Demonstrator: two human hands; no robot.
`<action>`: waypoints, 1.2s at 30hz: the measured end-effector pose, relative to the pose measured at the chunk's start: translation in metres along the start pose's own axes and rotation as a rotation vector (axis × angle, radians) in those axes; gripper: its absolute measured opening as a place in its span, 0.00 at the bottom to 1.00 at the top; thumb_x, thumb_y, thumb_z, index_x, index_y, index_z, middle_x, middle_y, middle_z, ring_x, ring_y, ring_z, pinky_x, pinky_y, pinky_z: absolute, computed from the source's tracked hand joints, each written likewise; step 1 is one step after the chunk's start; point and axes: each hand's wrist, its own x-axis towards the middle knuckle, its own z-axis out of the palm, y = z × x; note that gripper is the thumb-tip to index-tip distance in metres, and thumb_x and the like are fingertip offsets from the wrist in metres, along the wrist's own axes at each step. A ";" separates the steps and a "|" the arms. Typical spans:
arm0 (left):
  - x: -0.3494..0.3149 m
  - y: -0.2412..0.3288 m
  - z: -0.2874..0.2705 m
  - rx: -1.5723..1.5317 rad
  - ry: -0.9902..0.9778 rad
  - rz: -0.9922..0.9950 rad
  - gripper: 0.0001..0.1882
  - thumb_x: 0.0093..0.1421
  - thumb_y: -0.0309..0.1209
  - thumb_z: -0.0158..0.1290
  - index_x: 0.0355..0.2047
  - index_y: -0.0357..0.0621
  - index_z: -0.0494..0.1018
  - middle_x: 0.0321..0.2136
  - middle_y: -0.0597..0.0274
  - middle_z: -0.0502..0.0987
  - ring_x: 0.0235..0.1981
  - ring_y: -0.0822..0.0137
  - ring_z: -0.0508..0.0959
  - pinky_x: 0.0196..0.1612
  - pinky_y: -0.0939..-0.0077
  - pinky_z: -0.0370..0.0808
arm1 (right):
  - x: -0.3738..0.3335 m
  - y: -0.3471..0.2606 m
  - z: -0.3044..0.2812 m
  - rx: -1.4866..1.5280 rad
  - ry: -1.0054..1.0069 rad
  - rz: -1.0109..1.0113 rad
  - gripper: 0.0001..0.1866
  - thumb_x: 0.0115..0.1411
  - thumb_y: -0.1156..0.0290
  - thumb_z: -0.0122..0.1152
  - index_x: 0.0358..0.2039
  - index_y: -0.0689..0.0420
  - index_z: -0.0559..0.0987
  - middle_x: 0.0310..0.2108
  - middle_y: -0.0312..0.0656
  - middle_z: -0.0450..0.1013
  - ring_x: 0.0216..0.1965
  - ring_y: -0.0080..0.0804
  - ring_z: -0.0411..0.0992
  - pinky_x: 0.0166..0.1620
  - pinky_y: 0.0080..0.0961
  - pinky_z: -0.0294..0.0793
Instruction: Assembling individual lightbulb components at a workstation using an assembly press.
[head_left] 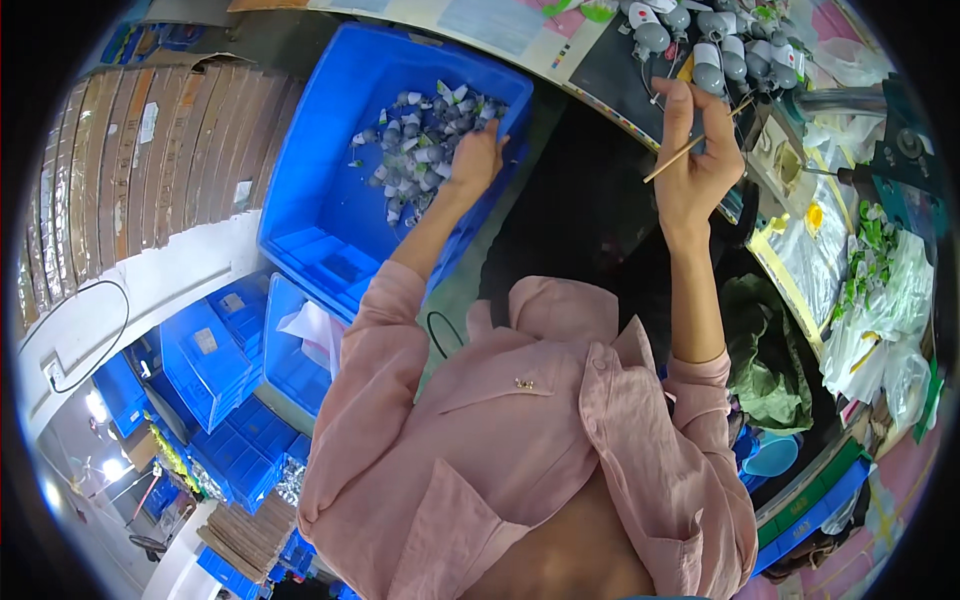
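Head view

Edges and room: blue bin (335,165) stands at the person's left, walls raised on all sides. Bare blue base shows left of the pieces. Right rim runs just beside the left hand (480,158), leaving little room there. Strip of floor (543,115) between bin and table (612,78). Table edge slants down to the right; right hand (697,150) is up by that edge. Metal machine (905,145) near on its right, cramped side

Pieces (408,155): heaped loosely in the bin toward its right side, lying every which way. Small, rounded, grey and white, bits of green among them. Similar pieces bunched on the table's far part, the cluster (735,62) showing grey bulb ends, white bands, small red marks

Left hand: reaches down on the right of the heap, fingers bent over it; cannot tell if they grip a piece

Right hand: raised, thumb and forefinger tips drawn together by a thin white string (654,98); whether they pinch it, cannot tell. Thin stick (664,170) held slantwise across the bent fingers
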 end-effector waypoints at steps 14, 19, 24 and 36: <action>0.003 0.021 0.017 0.015 -0.025 0.039 0.15 0.66 0.38 0.53 0.43 0.37 0.68 0.23 0.37 0.79 0.28 0.37 0.81 0.31 0.45 0.79 | -0.007 0.005 0.009 -0.082 -0.046 -0.030 0.05 0.64 0.73 0.63 0.34 0.60 0.83 0.31 0.43 0.78 0.31 0.35 0.73 0.37 0.29 0.72; 0.005 0.052 -0.046 0.193 -0.324 0.171 0.21 0.63 0.44 0.58 0.42 0.37 0.74 0.27 0.41 0.81 0.32 0.40 0.83 0.35 0.53 0.80 | 0.019 0.016 0.001 -0.251 0.045 -0.152 0.04 0.64 0.75 0.62 0.38 0.61 0.81 0.33 0.45 0.77 0.37 0.42 0.73 0.42 0.32 0.72; 0.060 0.167 -0.182 -0.887 0.104 0.263 0.13 0.62 0.37 0.61 0.34 0.37 0.77 0.28 0.49 0.81 0.31 0.50 0.82 0.36 0.62 0.78 | 0.059 0.032 -0.005 -0.510 0.095 -0.140 0.13 0.62 0.72 0.64 0.46 0.62 0.76 0.44 0.52 0.75 0.47 0.52 0.70 0.52 0.43 0.68; 0.192 0.214 -0.170 0.124 0.104 0.405 0.44 0.43 0.64 0.67 0.57 0.55 0.74 0.51 0.34 0.69 0.54 0.35 0.69 0.56 0.49 0.69 | 0.071 0.067 0.001 -0.553 0.082 -0.031 0.21 0.62 0.66 0.65 0.50 0.64 0.72 0.44 0.55 0.74 0.46 0.58 0.70 0.50 0.46 0.66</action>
